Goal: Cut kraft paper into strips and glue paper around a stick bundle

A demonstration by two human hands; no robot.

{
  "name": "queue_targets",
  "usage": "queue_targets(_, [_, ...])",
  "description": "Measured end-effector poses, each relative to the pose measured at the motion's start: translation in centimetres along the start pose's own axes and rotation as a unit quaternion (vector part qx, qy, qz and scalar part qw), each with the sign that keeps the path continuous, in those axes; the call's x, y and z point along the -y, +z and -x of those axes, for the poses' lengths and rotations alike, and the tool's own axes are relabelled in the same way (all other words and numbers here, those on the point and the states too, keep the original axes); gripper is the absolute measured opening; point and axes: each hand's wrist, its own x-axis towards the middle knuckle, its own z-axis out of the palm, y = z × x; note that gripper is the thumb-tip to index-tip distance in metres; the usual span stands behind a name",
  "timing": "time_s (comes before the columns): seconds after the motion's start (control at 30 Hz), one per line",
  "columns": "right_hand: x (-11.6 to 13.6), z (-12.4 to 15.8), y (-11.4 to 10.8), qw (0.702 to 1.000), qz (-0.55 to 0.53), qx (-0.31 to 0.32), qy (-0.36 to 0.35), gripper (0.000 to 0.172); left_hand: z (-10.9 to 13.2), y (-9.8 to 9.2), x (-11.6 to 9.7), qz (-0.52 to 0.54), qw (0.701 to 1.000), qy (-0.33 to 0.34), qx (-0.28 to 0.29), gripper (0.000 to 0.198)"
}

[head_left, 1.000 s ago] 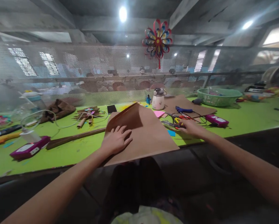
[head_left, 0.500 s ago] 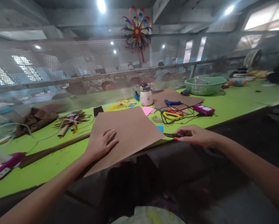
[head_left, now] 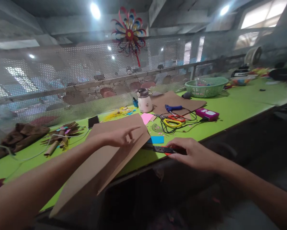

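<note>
A sheet of brown paper (head_left: 102, 153) slants over the front edge of the green table, its right side bent up into a ridge. My left hand (head_left: 120, 136) is over the sheet, index finger stretched out and the others partly curled, holding nothing I can see. My right hand (head_left: 190, 151) grips a dark utility knife (head_left: 160, 149) with an orange part near the fingers. The knife points left toward the sheet, and its far end is lost in shadow by the paper's edge. A blue paper strip (head_left: 157, 139) lies just behind the knife.
Beyond are yellow-handled scissors (head_left: 172, 123), a blue glue gun (head_left: 173, 108), a magenta box (head_left: 207, 114) with a black cable, a white flask (head_left: 144, 103) and a green basket (head_left: 207, 88). Rolled brown pieces (head_left: 59, 140) and a black phone (head_left: 93, 121) are at left.
My left hand has slid right across the sheet. The paper has turned and its right side has bent up. My right hand, still on the knife, has moved left and nearer.
</note>
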Motion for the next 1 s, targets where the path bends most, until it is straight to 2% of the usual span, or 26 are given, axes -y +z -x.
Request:
queue_targets(0.1, [0.5,0.2,-0.1,1.0,0.014,0.006,-0.004,0.022,-2.6,-0.2,-1.7,0.029,0.999,0.037,0.004,0.093])
queue_targets(0.2, [0.7,0.3,-0.2,1.0,0.025,0.013,0.005,0.022,-3.7,0.3,-2.1,0.026,0.997,0.077,0.007,0.085])
queue_targets(0.37, [0.2,0.6,0.2,1.0,0.025,0.012,0.009,0.023,-3.7,0.8,-2.1,0.029,0.996,0.085,0.025,0.068])
queue_targets(0.57, [-0.1,1.7,0.6,0.999,0.013,0.031,0.024,0.022,-3.7,2.2,-2.4,0.069,0.989,0.122,-0.045,0.047])
queue_targets(0.73, [-0.5,2.4,0.8,0.998,0.021,0.04,0.031,0.022,-3.9,3.5,-2.3,0.089,0.984,0.152,-0.034,0.056])
queue_targets(0.87, [-0.9,2.7,1.1,0.998,0.013,0.043,0.038,0.021,-3.9,3.6,-2.5,0.084,0.976,0.191,-0.068,0.045])
queue_targets(1.0, [-1.3,3.2,1.4,0.998,0.01,0.045,0.042,0.023,-3.6,3.4,-2.6,0.091,0.974,0.193,-0.076,0.037])
